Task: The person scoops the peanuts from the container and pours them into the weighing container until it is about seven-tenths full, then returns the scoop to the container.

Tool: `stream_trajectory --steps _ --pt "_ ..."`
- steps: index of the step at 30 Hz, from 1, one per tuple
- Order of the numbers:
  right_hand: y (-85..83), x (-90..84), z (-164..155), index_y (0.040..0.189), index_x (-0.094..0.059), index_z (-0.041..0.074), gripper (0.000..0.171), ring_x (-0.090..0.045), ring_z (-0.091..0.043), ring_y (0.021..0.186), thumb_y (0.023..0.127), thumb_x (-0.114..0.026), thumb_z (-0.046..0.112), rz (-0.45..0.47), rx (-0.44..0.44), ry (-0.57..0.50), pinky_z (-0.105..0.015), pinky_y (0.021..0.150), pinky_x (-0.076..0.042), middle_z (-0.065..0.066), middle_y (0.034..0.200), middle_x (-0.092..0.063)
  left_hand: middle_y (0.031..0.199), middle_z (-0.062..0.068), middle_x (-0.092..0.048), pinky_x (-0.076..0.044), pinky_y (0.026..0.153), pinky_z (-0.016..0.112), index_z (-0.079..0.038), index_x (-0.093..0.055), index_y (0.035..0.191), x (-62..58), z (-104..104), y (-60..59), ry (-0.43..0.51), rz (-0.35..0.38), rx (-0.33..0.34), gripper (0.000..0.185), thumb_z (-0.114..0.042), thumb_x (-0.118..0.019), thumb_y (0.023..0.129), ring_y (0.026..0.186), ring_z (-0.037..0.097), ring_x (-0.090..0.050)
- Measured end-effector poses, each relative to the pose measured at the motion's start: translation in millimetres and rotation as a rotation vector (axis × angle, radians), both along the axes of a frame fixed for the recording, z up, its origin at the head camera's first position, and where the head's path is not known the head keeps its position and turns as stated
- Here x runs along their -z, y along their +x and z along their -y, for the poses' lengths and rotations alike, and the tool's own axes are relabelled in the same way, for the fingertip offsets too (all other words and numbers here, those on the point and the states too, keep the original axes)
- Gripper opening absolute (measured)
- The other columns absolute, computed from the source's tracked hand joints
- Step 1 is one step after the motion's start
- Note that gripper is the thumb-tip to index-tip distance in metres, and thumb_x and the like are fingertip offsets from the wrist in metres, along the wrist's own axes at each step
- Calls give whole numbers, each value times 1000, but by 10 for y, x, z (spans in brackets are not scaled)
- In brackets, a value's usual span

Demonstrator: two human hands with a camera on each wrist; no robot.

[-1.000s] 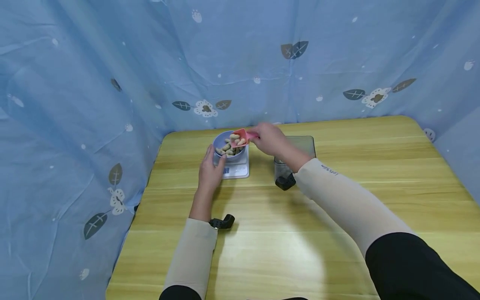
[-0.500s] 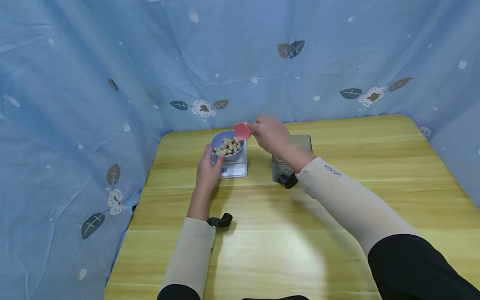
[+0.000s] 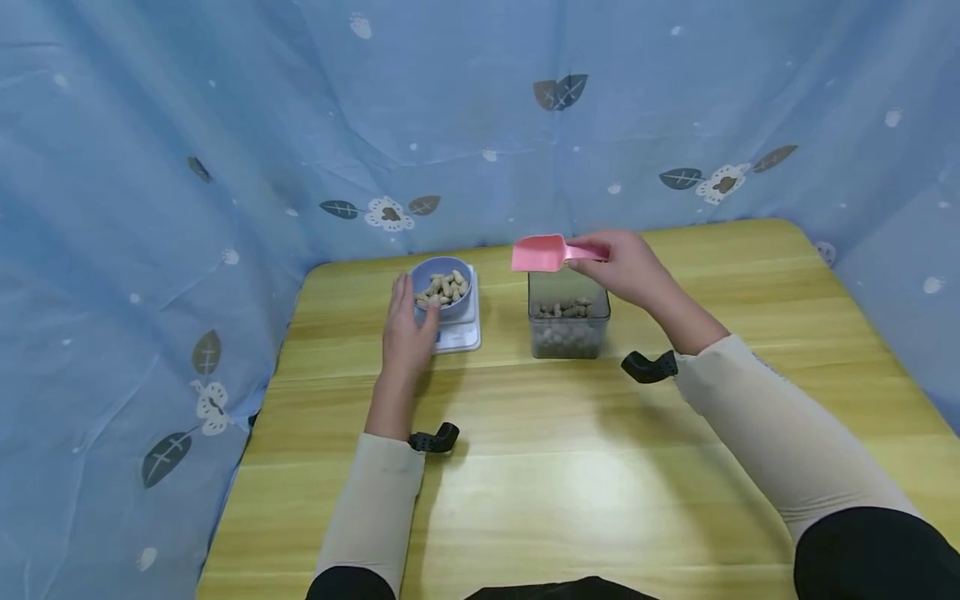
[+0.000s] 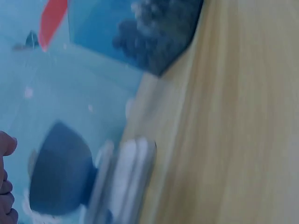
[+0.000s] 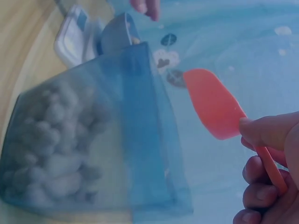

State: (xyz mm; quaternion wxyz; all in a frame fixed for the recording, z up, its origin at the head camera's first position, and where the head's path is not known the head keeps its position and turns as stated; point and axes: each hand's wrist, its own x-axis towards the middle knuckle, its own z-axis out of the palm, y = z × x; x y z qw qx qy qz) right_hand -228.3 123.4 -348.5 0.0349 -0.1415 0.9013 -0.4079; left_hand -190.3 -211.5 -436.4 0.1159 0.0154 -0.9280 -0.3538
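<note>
A blue bowl [image 3: 444, 288] of peanuts stands on a small white scale [image 3: 459, 335]. My left hand [image 3: 408, 317] cups the bowl's near left side, fingers and thumb curled round it. My right hand [image 3: 626, 267] pinches the handle of an empty pink scoop [image 3: 542, 252], held level just above a clear container [image 3: 567, 327] part full of peanuts. In the right wrist view the scoop [image 5: 214, 106] hovers beyond the container [image 5: 93, 144], with the bowl [image 5: 117, 33] behind. The left wrist view shows the bowl [image 4: 58, 173], the scale [image 4: 125, 182] and my fingers [image 4: 5, 186] at the edge.
All of this sits on a wooden table [image 3: 570, 467] toward its far side. A blue flowered cloth [image 3: 225, 167] hangs close behind and down the left side. Bare wood lies in front of and to the right of the container.
My right hand tipped the peanuts from the scoop into the bowl, then carried the empty scoop right to above the container. My left hand has stayed on the bowl.
</note>
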Motion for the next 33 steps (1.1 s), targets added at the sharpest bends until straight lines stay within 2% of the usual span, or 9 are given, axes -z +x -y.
stream_trajectory --steps 4,8,12,17,19,21,25,29,33 --pt "51 72 -98 133 -63 13 42 -58 -24 95 94 -67 29 25 15 -8 -36 73 -48 -12 128 -64 166 5 -13 -19 123 48 -4 -22 156 -135 -161 55 -15 -83 87 69 -35 -50 101 153 24 -13" --pt "91 135 -149 133 -63 13 43 -58 -23 93 94 -66 32 59 14 -12 -34 72 -48 -11 128 -65 165 8 -17 -21 123 47 -5 -24 156 -190 -376 113 -22 -133 196 68 -38 -48 102 152 24 -15" --pt "109 225 -181 133 -63 14 43 -57 -23 88 94 -66 31 86 6 -19 -33 69 -48 -12 125 -65 165 1 -16 -20 123 42 -11 -23 157 -186 -612 146 -19 -82 316 70 -47 -46 102 152 18 -14" --pt "102 382 -128 127 -64 13 37 -55 -23 75 94 -67 30 80 -15 13 -34 64 -47 -13 102 -68 165 -6 -15 -22 123 42 -14 -24 157 -119 -830 162 -57 27 411 73 -57 -40 101 152 15 -14" --pt "102 434 -84 121 -66 12 33 -55 -24 73 93 -68 29 62 -25 31 -35 63 -47 -12 96 -67 165 -6 -17 -23 123 42 -13 -26 157 -92 -874 172 -71 40 417 71 -55 -41 101 152 15 -16" --pt "104 473 -38 115 -69 11 28 -57 -23 78 92 -70 27 29 -28 37 -36 66 -49 -10 98 -67 164 -6 -19 -25 122 42 -12 -28 156 -75 -899 181 -76 36 409 68 -52 -42 102 151 15 -18" --pt "123 516 13 116 -72 13 30 -56 -24 84 90 -72 27 -29 -29 44 -37 69 -49 -9 99 -64 164 -5 -22 -26 121 41 -12 -31 155 -53 -913 189 -69 18 396 66 -50 -44 102 151 16 -20" --pt "163 547 -4 130 -65 15 45 -50 -25 84 91 -70 35 -22 -14 31 -37 67 -45 -11 100 -58 164 -6 -19 -23 122 40 -14 -28 156 -41 -881 190 -95 26 397 69 -54 -40 101 151 16 -19" --pt "233 608 -72 150 -42 22 73 -49 -31 101 89 -66 53 -14 26 4 -46 79 -46 -14 125 -51 165 3 -18 -17 125 42 -12 -25 157 -44 -777 197 -240 -1 349 71 -55 -38 102 153 22 -14"
